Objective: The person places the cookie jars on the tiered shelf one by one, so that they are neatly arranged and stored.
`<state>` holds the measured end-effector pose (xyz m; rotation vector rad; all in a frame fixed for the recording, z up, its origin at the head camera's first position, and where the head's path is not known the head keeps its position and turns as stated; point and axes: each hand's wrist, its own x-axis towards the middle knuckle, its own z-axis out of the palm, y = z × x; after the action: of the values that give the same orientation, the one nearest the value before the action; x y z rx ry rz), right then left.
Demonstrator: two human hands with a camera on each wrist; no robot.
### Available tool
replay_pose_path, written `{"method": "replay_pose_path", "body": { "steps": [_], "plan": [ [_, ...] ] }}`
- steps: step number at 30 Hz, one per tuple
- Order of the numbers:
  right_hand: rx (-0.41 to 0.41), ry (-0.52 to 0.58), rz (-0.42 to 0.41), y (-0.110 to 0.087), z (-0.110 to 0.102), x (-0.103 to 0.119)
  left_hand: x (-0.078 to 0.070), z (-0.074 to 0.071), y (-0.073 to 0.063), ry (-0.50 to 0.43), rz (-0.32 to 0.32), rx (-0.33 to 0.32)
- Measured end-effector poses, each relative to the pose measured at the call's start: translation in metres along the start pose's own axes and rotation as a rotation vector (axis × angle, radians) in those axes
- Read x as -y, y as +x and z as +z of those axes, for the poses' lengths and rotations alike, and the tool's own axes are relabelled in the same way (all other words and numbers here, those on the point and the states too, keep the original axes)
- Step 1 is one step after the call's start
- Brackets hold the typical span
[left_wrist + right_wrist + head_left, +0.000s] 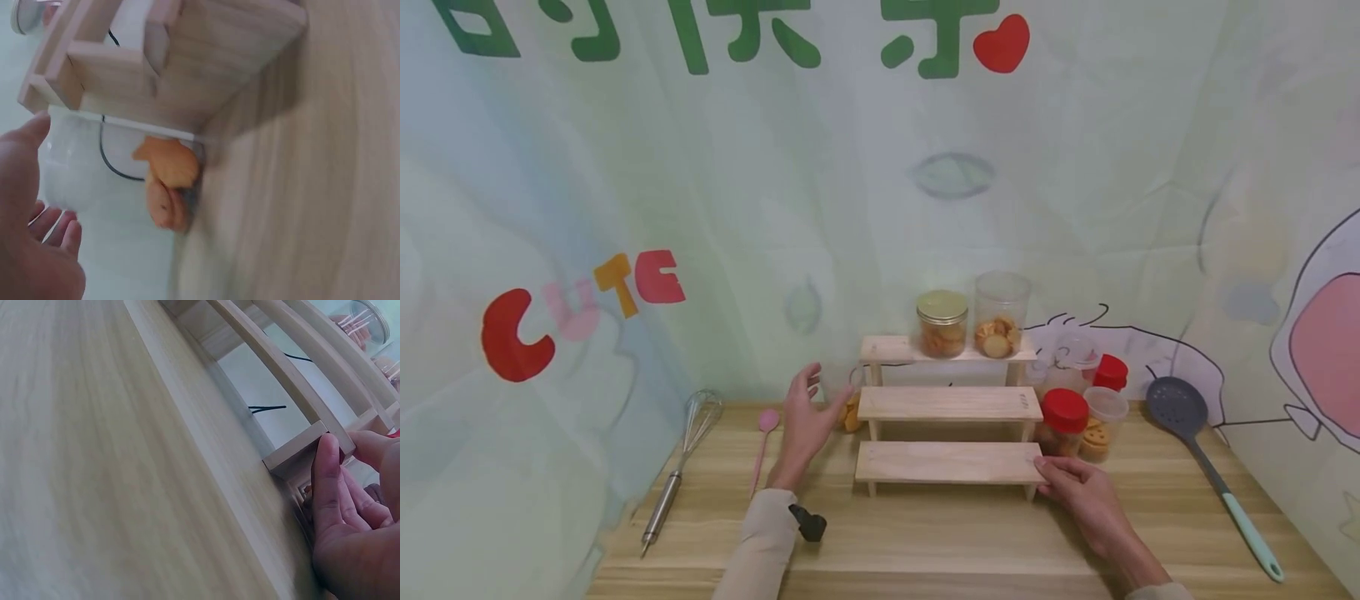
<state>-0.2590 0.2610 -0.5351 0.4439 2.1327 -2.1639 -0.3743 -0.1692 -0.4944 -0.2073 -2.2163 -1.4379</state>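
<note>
A three-step wooden display shelf (950,403) stands on the table. My right hand (1086,500) pinches the right end of its lowest step; the right wrist view shows the fingertips (328,450) at that corner. To the left of the shelf, my left hand (808,429) is raised with thumb and fingers spread around a clear jar (75,162), which holds a few orange-brown cookies (169,181) at its bottom. On the top step sit a gold-lidded jar (942,325) and a lidless clear jar (1002,312), both with cookies inside.
Red-lidded jar (1064,412) and clear-lidded cookie jar (1101,425) crowd the shelf's right side, with other containers behind. A whisk (677,475) and pink spoon (764,437) lie at left. A slotted spatula (1195,450) lies at far right. A printed curtain (850,208) hangs behind.
</note>
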Motion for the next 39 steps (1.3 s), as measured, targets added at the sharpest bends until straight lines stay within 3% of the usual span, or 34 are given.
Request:
{"method": "replay_pose_path", "body": {
  "steps": [7, 15, 26, 39],
  "plan": [
    [0.009, 0.001, 0.013, 0.0, -0.001, 0.0, 0.021, -0.004, -0.004, 0.019, -0.038, 0.137],
    [0.011, 0.003, 0.021, 0.001, -0.001, -0.001, 0.029, -0.003, -0.003, 0.001, -0.075, 0.226],
    [0.014, 0.002, 0.019, 0.0, 0.0, -0.001, 0.026, -0.004, -0.003, -0.013, -0.09, 0.21],
    [0.011, -0.005, 0.02, 0.002, -0.002, -0.001, 0.024, -0.007, -0.001, 0.084, -0.052, 0.156]
  ]
}}
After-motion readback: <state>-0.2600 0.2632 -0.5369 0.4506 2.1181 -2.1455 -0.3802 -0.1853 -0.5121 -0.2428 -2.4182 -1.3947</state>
